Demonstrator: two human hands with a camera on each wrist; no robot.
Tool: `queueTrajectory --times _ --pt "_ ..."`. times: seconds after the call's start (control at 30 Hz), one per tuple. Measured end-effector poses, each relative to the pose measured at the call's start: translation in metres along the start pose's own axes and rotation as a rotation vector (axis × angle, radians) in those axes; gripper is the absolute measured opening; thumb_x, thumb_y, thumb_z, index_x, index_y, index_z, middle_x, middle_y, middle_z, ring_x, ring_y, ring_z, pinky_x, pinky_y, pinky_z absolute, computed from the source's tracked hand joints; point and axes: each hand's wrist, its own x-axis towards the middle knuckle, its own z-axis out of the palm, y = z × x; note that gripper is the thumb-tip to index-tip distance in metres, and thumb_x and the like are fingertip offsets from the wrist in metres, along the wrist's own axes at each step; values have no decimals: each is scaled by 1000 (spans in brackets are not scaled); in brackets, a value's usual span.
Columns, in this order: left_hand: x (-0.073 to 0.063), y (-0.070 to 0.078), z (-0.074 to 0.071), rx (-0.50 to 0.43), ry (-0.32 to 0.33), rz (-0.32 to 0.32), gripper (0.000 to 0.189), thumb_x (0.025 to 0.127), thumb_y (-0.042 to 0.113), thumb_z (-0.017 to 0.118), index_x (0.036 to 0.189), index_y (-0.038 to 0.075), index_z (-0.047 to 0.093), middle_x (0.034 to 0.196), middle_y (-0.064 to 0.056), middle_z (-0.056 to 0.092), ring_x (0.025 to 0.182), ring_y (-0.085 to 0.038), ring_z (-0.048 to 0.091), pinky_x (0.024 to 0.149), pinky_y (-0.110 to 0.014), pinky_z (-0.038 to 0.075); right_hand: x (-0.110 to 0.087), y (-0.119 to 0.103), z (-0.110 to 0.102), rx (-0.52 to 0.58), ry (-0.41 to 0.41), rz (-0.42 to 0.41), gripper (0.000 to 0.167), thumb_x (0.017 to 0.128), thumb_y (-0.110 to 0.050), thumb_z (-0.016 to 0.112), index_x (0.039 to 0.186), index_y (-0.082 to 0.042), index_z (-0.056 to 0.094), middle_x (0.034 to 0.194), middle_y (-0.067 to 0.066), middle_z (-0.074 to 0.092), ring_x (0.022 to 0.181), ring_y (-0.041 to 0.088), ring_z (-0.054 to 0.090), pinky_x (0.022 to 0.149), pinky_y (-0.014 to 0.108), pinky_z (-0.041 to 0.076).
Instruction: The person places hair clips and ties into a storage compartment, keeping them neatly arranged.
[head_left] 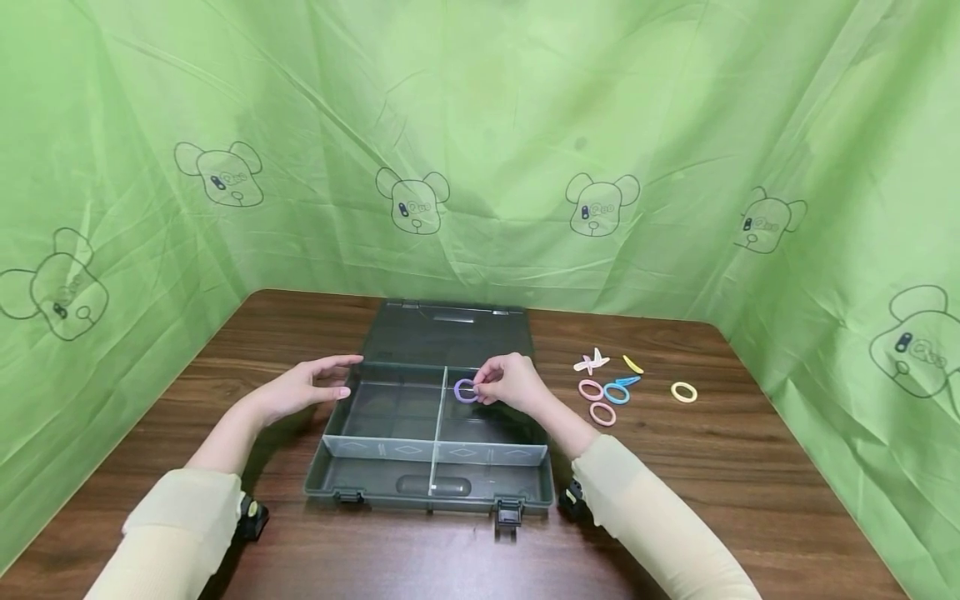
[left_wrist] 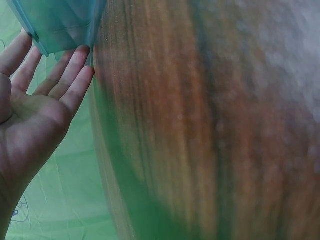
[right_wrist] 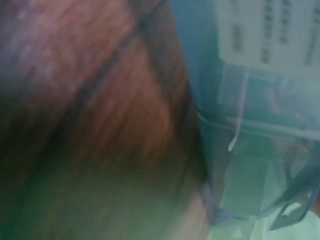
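A dark grey translucent plastic box lies with its lid folded back; dividers split it into several compartments. My right hand pinches a purple hair tie over the back right compartment. At the box's left side, my left hand touches the wall with its fingers fairly straight. The left wrist view shows that hand with fingertips against the box. The right hand is out of sight in the right wrist view, where the box's side appears close and blurred.
To the right of the box on the wooden table lie pink hair ties, a blue hair tie, a yellow hair tie, a yellow clip, a blue clip and pale clips. Green cloth hangs around the table.
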Motion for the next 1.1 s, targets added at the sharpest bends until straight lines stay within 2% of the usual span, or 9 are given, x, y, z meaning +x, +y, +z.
queueTrajectory --times 0.3,0.53,0.63,0.77,0.87,1.0,1.1 --pt "0 -1 0 12 8 12 59 92 23 62 145 16 37 143 -18 43 130 -38 39 100 -53 36 0 2 6 -60 17 27 4 79 5 71 82 6 73 69 15 70 61 23 70 58 33 56" --pt "0 -2 0 6 8 13 59 93 23 61 145 16 37 143 -18 43 130 -38 39 101 -54 35 1 4 7 -133 4 5 4 80 2 71 83 4 73 71 14 71 62 20 70 59 31 56" --pt "0 -2 0 -3 7 14 59 93 23 62 145 17 37 143 -18 43 131 -38 39 101 -54 34 0 5 4 -227 -60 -56 6 80 -1 73 85 -1 74 71 7 71 59 13 67 57 26 54" --pt "0 -1 0 -7 8 11 59 92 24 62 145 17 37 143 -18 42 131 -38 38 102 -54 34 -3 5 1 -412 -182 -231 9 79 -8 75 88 -10 75 79 -3 71 65 3 61 62 20 50" --pt "0 -1 0 -1 9 4 59 92 24 62 145 17 37 142 -18 43 131 -38 39 101 -53 34 -4 5 2 -489 -235 -340 10 79 -11 76 89 -12 76 83 -3 69 71 3 59 67 22 49" --pt "0 0 -1 3 3 12 58 93 24 61 145 17 37 142 -20 43 131 -39 39 101 -53 35 -3 7 4 -549 -250 -382 11 78 -11 76 89 -13 76 83 -2 68 72 6 60 69 27 50" --pt "0 -1 0 10 7 10 58 93 25 61 145 18 38 142 -20 43 131 -38 39 101 -51 36 -3 9 6 -570 -258 -385 11 78 -10 76 87 -14 76 83 -3 67 71 4 59 69 24 49"
